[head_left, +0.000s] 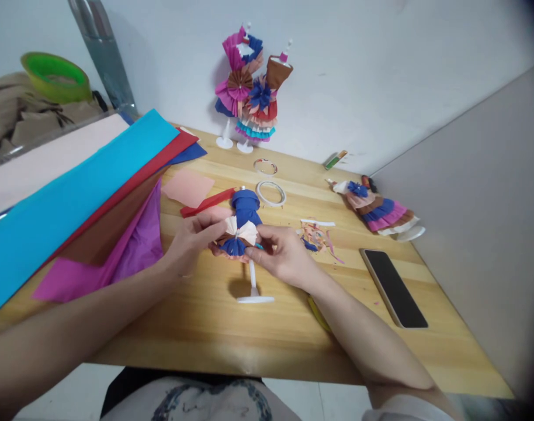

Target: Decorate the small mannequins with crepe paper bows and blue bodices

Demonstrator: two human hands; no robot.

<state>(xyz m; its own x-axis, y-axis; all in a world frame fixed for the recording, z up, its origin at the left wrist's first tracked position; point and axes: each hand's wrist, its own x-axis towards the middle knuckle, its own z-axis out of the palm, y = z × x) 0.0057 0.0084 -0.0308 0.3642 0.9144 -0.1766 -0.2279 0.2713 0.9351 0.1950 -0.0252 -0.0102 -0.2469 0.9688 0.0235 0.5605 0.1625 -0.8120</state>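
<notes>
Blue paper bodice (246, 204): wrapped on a miniature mannequin with a white round-based stand (253, 279), held tilted between the hands over the pale wooden surface (197, 333).
Pleated white, brown and blue paper rosette (246, 233): at the figure's front, just below the bodice.
Left hand (192, 237): grip pinching the rosette's left edge.
Right hand (287, 252): grip pinching the rosette's right edge.
Paper stack: long cyan sheet (92, 193) above red, brown and magenta layers, left.
Black-screened phone (394, 287): flat at right, near a ruffled multicoloured paper dress (383, 213) lying on its side.
</notes>
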